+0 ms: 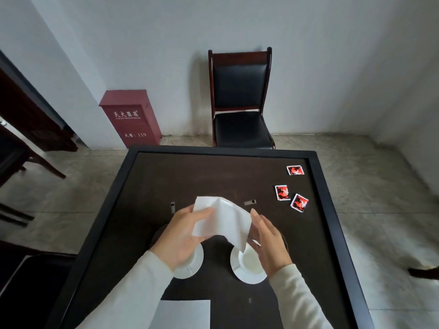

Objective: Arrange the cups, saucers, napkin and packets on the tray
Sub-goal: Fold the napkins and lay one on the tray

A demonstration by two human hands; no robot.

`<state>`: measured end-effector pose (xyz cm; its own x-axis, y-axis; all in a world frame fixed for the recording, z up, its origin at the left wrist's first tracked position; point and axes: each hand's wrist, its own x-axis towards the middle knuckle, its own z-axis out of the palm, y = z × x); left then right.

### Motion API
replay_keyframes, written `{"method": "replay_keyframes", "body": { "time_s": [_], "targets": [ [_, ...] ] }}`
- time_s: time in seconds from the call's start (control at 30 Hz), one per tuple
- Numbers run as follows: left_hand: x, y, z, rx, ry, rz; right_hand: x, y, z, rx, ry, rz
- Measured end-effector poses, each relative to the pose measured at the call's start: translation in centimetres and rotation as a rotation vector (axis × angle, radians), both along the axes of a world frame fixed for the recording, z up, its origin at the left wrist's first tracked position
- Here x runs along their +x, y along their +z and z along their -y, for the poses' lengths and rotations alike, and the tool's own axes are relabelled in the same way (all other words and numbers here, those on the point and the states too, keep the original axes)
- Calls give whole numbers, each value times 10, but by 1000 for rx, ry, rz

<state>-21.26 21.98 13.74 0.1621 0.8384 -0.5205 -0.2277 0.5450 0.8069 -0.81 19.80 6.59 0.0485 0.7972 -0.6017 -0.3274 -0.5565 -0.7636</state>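
Both hands hold a white napkin (223, 219) in the air over the table's middle. My left hand (183, 236) pinches its left edge and my right hand (266, 243) grips its right side. Beneath them a dark round tray (155, 236) is mostly hidden. Two white saucers sit on it, the left saucer (192, 267) half covered by my wrist, the right saucer (247, 273) carrying a white cup (249, 260). Three red-and-black packets lie at the table's right: the far packet (295, 170), the middle packet (282, 192) and the near packet (299, 203).
A second white napkin (183, 314) lies flat at the table's near edge. The dark table has a raised black rim (325, 198). Beyond it stand a black-cushioned wooden chair (240, 98) and a red fire-equipment box (131, 117) against the wall.
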Motion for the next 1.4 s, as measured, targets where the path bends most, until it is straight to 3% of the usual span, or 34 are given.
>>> {"method": "replay_keyframes", "body": {
  "time_s": [0.1,0.2,0.43,0.7,0.8,1.0,1.13,1.4],
  "targets": [
    [-23,-2,31,-49,105,28,-17,2,21,-24,108,-181],
    [-48,-11,65,-59,157,-17,-37,8,43,70,122,-218],
    [-98,-50,134,-148,176,-303,-63,-11,89,233,175,207],
    [-133,-115,185,-239,128,-454,-88,-76,132,3,269,568],
    [-142,-135,196,-256,99,-421,-95,-94,141,-69,297,607],
    [-159,-160,203,-206,38,-635,-109,-111,154,-163,407,701],
    [-166,-170,201,-212,66,-682,-119,-116,157,-229,343,641],
    [-164,-185,193,-133,0,-798,-126,-124,152,-243,260,720]
  ]
}}
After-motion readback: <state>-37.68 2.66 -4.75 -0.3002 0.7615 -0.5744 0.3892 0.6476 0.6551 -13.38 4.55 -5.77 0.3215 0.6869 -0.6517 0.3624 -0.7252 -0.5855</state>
